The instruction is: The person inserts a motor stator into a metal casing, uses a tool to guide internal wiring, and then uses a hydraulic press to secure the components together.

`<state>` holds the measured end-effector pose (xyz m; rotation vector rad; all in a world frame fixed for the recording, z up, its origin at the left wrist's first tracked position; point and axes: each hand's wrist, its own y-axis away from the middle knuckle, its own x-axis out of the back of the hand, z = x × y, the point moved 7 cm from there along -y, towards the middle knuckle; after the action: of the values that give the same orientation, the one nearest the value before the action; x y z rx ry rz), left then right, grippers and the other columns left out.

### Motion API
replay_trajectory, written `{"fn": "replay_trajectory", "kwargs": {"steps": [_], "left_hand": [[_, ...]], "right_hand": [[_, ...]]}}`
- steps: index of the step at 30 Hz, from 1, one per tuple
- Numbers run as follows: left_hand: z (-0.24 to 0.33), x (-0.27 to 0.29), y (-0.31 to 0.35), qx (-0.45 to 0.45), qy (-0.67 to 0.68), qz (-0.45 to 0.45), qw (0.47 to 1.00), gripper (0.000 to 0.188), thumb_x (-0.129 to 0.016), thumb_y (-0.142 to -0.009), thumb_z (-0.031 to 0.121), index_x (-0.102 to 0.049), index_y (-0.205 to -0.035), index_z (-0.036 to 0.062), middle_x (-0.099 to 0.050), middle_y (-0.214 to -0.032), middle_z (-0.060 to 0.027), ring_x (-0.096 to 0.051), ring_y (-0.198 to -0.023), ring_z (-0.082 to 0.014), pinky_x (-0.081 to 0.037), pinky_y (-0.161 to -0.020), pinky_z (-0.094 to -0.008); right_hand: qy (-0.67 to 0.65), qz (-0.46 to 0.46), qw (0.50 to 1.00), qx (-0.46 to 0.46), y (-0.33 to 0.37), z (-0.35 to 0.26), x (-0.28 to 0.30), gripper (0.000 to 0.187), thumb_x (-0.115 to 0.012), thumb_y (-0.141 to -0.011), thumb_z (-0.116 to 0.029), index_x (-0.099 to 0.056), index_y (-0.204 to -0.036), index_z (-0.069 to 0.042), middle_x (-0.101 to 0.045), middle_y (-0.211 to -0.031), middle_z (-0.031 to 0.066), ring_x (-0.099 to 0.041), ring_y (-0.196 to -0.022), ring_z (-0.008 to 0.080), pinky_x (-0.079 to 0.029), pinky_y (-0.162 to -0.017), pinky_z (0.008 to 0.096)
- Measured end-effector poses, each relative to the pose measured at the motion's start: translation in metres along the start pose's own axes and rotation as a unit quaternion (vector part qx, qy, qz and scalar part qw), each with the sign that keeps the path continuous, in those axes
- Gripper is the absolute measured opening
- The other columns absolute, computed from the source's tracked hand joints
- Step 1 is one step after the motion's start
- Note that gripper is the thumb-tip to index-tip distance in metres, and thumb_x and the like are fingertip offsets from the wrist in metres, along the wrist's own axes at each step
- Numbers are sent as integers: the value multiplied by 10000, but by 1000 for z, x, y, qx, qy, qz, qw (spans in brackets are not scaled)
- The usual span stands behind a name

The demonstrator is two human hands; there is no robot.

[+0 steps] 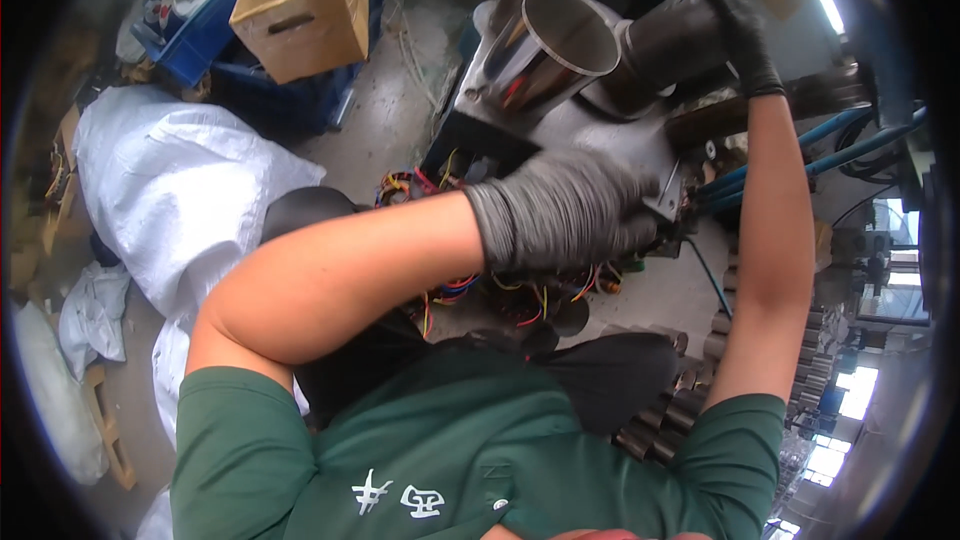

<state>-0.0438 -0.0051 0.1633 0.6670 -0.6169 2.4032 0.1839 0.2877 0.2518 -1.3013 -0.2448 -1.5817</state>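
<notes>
My left hand (570,210), in a grey ribbed glove, reaches across in front of me with its fingers curled. At its fingertips is a small flat grey metal piece (668,202); whether the fingers hold it is hidden. My right hand (737,28), in a dark glove, is wrapped over the far end of a dark metal cylinder (672,45). That cylinder lies tilted beside a shiny, open-topped metal funnel-like cup (545,55). Both are over a grey metal machine top (610,135). Bundles of coloured wires (530,305) with connectors hang below my left hand.
A cardboard box (305,35) sits on blue plastic crates (215,25) at the far left. White woven sacks (175,165) lie left of me. Several stacked metal cylinders (680,405) are at the lower right. Blue hoses (830,145) run in from the right.
</notes>
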Motion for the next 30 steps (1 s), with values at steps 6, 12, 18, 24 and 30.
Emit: {"fn": "replay_trajectory", "kwargs": {"steps": [6,12,18,24,30], "left_hand": [[-22,56,27,-14,1,181,983,352,-729,-953,284,-687,-1239,83,-747,-1047,-163,-740,-982,-328,-588,-872,-432],[-19,67,56,-32,-94,187,977,356,-725,-942,308,-705,-1217,83,-731,-1037,-181,-721,-970,-365,-577,-870,-452],[-17,52,55,6,-145,92,985,390,-709,-919,346,-710,-1202,79,-726,-1069,-167,-714,-999,-365,-574,-875,-479],[-17,31,47,-12,-158,65,985,377,-710,-924,350,-713,-1192,85,-729,-1040,-154,-722,-968,-358,-580,-871,-469],[-25,2,41,1,-153,-1,988,372,-712,-933,354,-713,-1176,72,-727,-1022,-178,-721,-970,-368,-576,-854,-464]], "right_hand": [[8,261,965,-28,63,-92,70,353,-640,-972,-17,-686,-1305,-123,-700,-1236,86,-690,-1119,254,-587,-956,364],[-379,-162,905,-110,188,-320,-37,311,-767,-841,-46,-701,-1144,-76,-725,-1055,178,-713,-950,360,-582,-834,418],[-121,-423,828,-348,372,-338,-150,651,-769,-828,-376,-572,-1396,-125,-675,-1247,248,-643,-1148,449,-542,-970,511],[-161,-413,803,-397,424,-316,-186,696,-779,-811,-346,-553,-1437,-143,-676,-1282,255,-656,-1168,444,-549,-978,532],[-204,-455,761,-415,403,-315,-194,582,-783,-805,-335,-657,-1326,-108,-711,-1243,227,-669,-1151,439,-559,-962,520]]}}
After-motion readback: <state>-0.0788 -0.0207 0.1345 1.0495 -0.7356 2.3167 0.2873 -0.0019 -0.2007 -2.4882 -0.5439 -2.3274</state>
